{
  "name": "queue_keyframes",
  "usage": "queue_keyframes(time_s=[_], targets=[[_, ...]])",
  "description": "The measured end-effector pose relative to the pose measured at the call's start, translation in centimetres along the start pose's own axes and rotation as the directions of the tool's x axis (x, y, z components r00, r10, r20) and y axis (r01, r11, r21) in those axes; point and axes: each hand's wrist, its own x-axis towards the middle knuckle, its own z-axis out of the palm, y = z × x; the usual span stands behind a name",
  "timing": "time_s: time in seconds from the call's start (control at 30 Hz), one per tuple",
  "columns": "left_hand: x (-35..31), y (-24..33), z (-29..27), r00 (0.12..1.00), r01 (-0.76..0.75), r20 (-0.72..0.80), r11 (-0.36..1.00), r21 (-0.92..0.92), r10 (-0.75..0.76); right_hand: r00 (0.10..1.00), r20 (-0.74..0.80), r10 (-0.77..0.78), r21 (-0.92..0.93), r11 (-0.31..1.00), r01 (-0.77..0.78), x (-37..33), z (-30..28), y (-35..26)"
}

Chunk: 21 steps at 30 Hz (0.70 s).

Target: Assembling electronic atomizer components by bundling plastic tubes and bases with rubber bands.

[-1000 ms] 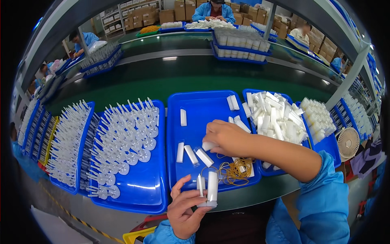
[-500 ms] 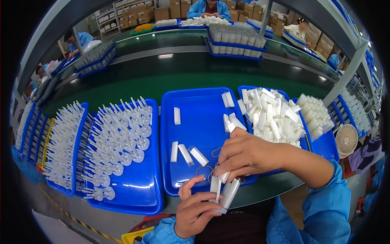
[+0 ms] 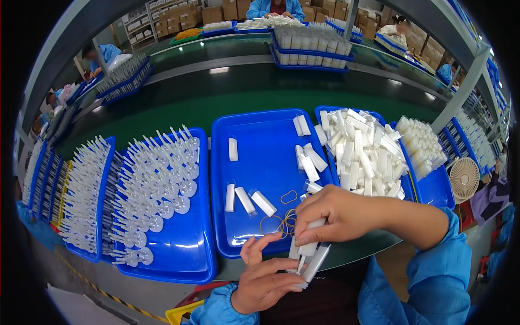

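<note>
My left hand [image 3: 265,279] and my right hand [image 3: 333,214] meet just in front of the middle blue tray [image 3: 260,146], both gripping a small bundle of white plastic tubes [image 3: 310,254]. The right hand's fingers press on the bundle from above; the left cups it from below. Loose rubber bands [image 3: 281,219] lie on the tray's near edge beside several single white tubes [image 3: 246,199].
A blue tray heaped with white tubes [image 3: 363,149] sits to the right, and blue trays of white stemmed parts [image 3: 157,184] fill the left. A green conveyor belt [image 3: 216,92] runs behind. Other workers sit at the far side. A small fan [image 3: 464,179] stands at right.
My right hand came off the tray toward me and joined the left hand; the tube it picked up now sits with the bundle held by both hands.
</note>
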Motion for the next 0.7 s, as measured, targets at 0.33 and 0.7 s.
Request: queue_keyframes(time_s=[0.33,0.7], targets=[[-1.0,-0.4,0.7,0.946,-0.030,-0.303,0.963,0.268,0.113,0.998,0.064,0.018,-0.073,0.997,-0.013,-0.8,3.4,-0.2],[-2.7,0.8,1.7,0.887,0.322,-0.032,0.665,-0.674,-0.461,0.987,0.008,-0.159,-0.300,0.941,0.154,-1.1,5.3,-2.2]])
